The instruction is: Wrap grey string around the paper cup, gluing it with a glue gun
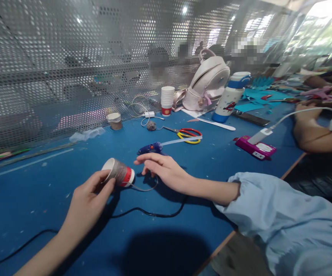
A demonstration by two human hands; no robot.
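My left hand (92,195) is closed around a paper cup (129,176) lying tilted, its open end to the left. Grey yarn (117,171) is wound round the cup's upper part; below it a red band and white base show. A loose strand curves from the base to the underside of my right hand (168,173). That hand hovers right of the cup, fingers apart, the index finger stretched toward the base. Whether its lower fingers touch the strand is hidden. Just behind lies a blue glue gun (150,148) with a clear glue stick.
Behind are scissors (189,135), a yarn ball (151,125), stacked cups (167,100), a wrapped cup (114,121), a bottle (231,97) and a backpack (207,84). A magenta power strip (255,147) is at right, near another person's arm (321,132). A black cable (145,212) crosses in front.
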